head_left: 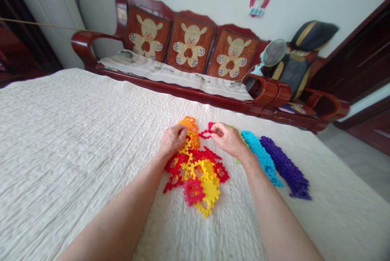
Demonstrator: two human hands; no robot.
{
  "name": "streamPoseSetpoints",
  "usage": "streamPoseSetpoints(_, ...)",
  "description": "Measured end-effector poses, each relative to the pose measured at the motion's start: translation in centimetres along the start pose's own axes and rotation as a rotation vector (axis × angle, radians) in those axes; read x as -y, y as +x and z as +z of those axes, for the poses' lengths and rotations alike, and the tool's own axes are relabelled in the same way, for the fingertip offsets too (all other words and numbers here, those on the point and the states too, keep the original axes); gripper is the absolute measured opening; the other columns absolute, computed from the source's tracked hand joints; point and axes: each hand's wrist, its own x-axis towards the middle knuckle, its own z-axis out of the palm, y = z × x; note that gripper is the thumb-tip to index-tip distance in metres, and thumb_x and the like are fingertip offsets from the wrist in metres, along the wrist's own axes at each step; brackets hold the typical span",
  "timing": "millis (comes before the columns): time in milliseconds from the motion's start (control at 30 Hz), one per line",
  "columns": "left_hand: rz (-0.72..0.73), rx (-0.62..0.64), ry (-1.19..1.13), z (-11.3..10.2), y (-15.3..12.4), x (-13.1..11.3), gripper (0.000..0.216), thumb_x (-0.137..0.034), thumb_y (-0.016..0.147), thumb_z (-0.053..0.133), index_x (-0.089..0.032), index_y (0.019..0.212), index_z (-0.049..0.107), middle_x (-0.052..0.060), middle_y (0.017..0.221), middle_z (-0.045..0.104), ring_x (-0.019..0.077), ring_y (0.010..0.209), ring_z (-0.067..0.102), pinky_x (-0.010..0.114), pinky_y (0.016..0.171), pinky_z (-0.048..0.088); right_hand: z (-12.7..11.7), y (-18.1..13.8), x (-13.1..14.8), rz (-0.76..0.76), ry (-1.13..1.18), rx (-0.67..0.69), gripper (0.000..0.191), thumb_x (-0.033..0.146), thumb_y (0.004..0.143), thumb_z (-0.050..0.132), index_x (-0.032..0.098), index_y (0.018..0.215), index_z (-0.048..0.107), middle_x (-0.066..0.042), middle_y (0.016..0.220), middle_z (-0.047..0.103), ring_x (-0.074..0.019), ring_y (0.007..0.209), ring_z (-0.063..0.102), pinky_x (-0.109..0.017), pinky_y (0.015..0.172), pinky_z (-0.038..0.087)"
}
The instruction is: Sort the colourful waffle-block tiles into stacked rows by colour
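A loose heap of red, yellow and orange interlocking plastic tiles (210,190) lies on the white quilted cover in front of me. My left hand (174,138) is at the heap's far left side, fingers curled beside the orange tiles (189,123); whether it grips a piece is hidden. Between the fingertips of my right hand (227,137) is a red toy tile (205,134), held just right of the orange ones. To the right of that hand lie rows of tiles: green (237,161), partly hidden by my forearm, then light blue (262,157) and purple (286,167).
The quilted cover (76,131) spreads across the whole near area. Beyond its far edge stands a wooden sofa (87,48) with several bear-patterned cushions (189,44). A small fan (273,53) and a black-and-tan seat pad (294,72) are at the right.
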Motion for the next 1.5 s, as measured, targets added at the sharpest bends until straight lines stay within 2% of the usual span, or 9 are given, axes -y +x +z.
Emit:
streamPoseSetpoints(133,0.014,-0.001,-0.012,0.0,0.0,0.0,0.033,-0.032,0.084,0.043,-0.018,0.090,0.073,0.005,0.087,0.074,0.0174,0.080,0.066,0.025,0.074,0.046,-0.8,-0.4,-1.7,-0.004,-0.214,0.075,0.012,0.011,0.072,0.054,0.020,0.079,0.058,0.000,0.077,0.063,-0.0135,0.071,0.056,-0.026,0.069,0.040)
streamPoseSetpoints(300,0.026,-0.008,-0.008,0.1,0.1,0.1,0.034,-0.032,0.084,0.043,-0.017,0.088,0.073,0.006,0.086,0.074,0.0177,0.079,0.066,0.026,0.074,0.046,-0.8,-0.8,-1.6,0.012,-0.437,0.148,0.012,0.009,0.071,0.055,0.021,0.072,0.057,-0.002,0.078,0.061,-0.0152,0.076,0.055,-0.027,0.071,0.038)
streamPoseSetpoints(433,0.030,-0.013,-0.004,0.1,0.0,0.2,0.034,-0.033,0.084,0.043,-0.018,0.087,0.073,0.005,0.083,0.073,0.0171,0.076,0.065,0.025,0.072,0.046,-1.0,-1.1,-1.0,0.077,-0.442,0.308,0.014,0.011,0.070,0.060,0.020,0.081,0.060,-0.003,0.086,0.064,-0.0159,0.078,0.057,-0.027,0.071,0.040)
streamPoseSetpoints(600,0.036,-0.015,-0.004,0.1,0.0,0.2,0.034,-0.032,0.084,0.042,-0.018,0.086,0.073,0.005,0.083,0.073,0.0172,0.077,0.065,0.025,0.071,0.046,-1.0,-1.2,-1.0,0.022,-0.367,0.381,0.041,0.006,0.067,0.059,0.020,0.105,0.061,-0.007,0.111,0.062,-0.0196,0.104,0.057,-0.030,0.090,0.042)
streamPoseSetpoints(700,0.036,-0.013,-0.003,0.1,0.1,0.1,0.034,-0.032,0.084,0.042,-0.018,0.087,0.073,0.005,0.083,0.073,0.0171,0.076,0.065,0.025,0.072,0.046,-0.3,-1.1,-1.3,-0.014,-0.337,0.418,0.048,0.002,0.067,0.057,0.020,0.111,0.060,-0.008,0.117,0.062,-0.0201,0.112,0.055,-0.031,0.097,0.040)
streamPoseSetpoints(967,0.028,-0.002,-0.015,0.0,0.0,0.1,0.033,-0.032,0.085,0.043,-0.019,0.089,0.074,0.005,0.088,0.074,0.0171,0.080,0.066,0.025,0.074,0.046,0.1,-1.0,-1.6,-0.021,-0.347,0.397,0.042,0.007,0.069,0.061,0.019,0.110,0.061,-0.009,0.112,0.064,-0.0211,0.106,0.058,-0.031,0.093,0.043)
streamPoseSetpoints(1033,0.024,-0.001,-0.014,0.0,0.0,0.0,0.033,-0.033,0.085,0.044,-0.019,0.089,0.074,0.005,0.089,0.074,0.0172,0.080,0.066,0.025,0.075,0.047,-0.2,-0.9,-1.8,-0.032,-0.371,0.343,0.042,0.011,0.071,0.061,0.018,0.112,0.060,-0.009,0.113,0.064,-0.0211,0.104,0.058,-0.032,0.092,0.043)
streamPoseSetpoints(1233,0.000,0.004,-0.008,0.1,0.1,0.0,0.033,-0.033,0.084,0.044,-0.019,0.091,0.073,0.005,0.090,0.074,0.0177,0.083,0.066,0.026,0.077,0.047,-0.2,-0.5,-2.8,-0.031,-0.491,0.052,0.046,0.011,0.075,0.056,0.019,0.120,0.054,-0.010,0.124,0.059,-0.0238,0.112,0.053,-0.037,0.097,0.039)
streamPoseSetpoints(1500,0.013,0.000,-0.011,0.0,0.0,0.0,0.033,-0.034,0.084,0.044,-0.020,0.087,0.073,0.005,0.088,0.074,0.0177,0.079,0.066,0.025,0.074,0.047,1.3,-0.9,-4.2,-0.011,-0.527,0.024,0.051,0.011,0.073,0.057,0.021,0.122,0.054,-0.009,0.127,0.058,-0.0267,0.113,0.051,-0.041,0.096,0.037)
